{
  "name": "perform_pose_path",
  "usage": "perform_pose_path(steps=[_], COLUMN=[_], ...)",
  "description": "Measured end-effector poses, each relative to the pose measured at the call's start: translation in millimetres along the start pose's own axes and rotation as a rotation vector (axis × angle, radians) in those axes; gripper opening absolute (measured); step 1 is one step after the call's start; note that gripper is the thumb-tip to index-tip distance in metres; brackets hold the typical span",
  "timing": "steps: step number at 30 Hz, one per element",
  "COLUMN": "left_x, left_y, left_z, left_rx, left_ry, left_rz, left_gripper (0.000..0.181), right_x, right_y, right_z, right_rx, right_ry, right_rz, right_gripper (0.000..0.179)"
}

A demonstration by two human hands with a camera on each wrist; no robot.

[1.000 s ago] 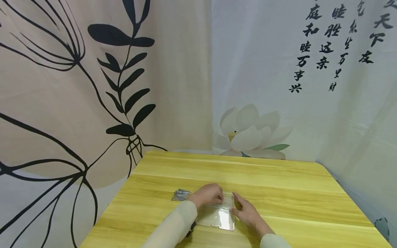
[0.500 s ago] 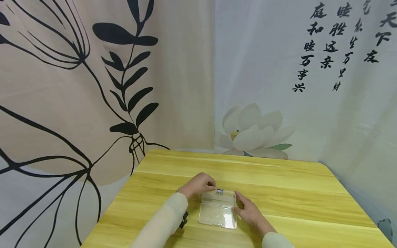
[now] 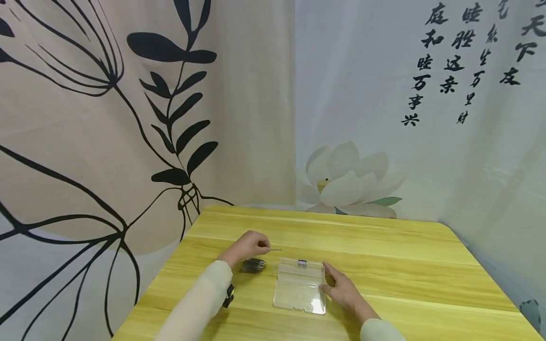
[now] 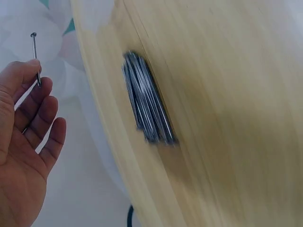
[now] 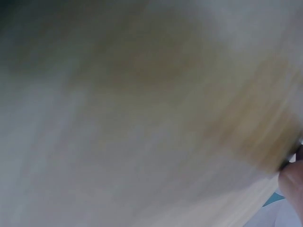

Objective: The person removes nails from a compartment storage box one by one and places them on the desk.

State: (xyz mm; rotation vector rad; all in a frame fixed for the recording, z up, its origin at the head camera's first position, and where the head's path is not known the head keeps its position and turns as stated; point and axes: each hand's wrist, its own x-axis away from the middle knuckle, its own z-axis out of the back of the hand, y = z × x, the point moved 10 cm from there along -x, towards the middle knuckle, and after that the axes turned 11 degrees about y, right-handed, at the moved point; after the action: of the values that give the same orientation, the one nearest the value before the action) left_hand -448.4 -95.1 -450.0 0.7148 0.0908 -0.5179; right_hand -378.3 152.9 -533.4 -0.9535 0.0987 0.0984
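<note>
My left hand [image 3: 250, 246] pinches one thin metal nail [image 3: 275, 249] between thumb and fingertips, above the table. In the left wrist view, the nail's head points away from the fingers; the other fingers are loosely bent. Just below that hand lies a bundle of nails [image 4: 147, 101], side by side. A clear plastic box [image 3: 298, 296] rests with its lid laid back toward me, to the right of the bundle. A few nails [image 3: 302, 263] sit at its far edge. My right hand [image 3: 343, 292] touches the box's right edge, thumb and forefinger spread. Its wrist view is blurred.
The yellow wood-grain table [image 3: 405, 265] extends on both sides of the box. Behind it hangs a printed curtain [image 3: 251, 118] with plants, a lotus and writing. A dark wrist strap [image 3: 228, 296] shows at my left cuff.
My left hand has moved from over the box to the left, uncovering the nails in it, and now holds one nail above the bundle. My right hand stays at the box.
</note>
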Motion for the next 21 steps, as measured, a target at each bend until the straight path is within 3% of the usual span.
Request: perform_pose_path(steps=[6, 21], left_x=[7.1, 25.6], left_y=[-19.1, -48.9], left_z=[7.9, 7.1], left_rx=[0.018, 0.008], left_ry=[-0.003, -0.023], left_rz=[0.056, 0.058], left_gripper=[0.011, 0.011], right_x=[-0.8, 1.2], right_y=[0.3, -2.1], right_z=[1.2, 4.3], right_rx=[-0.024, -0.017], right_ry=[-0.005, -0.023], right_rz=[-0.005, 0.013], right_gripper=[0.071, 0.071])
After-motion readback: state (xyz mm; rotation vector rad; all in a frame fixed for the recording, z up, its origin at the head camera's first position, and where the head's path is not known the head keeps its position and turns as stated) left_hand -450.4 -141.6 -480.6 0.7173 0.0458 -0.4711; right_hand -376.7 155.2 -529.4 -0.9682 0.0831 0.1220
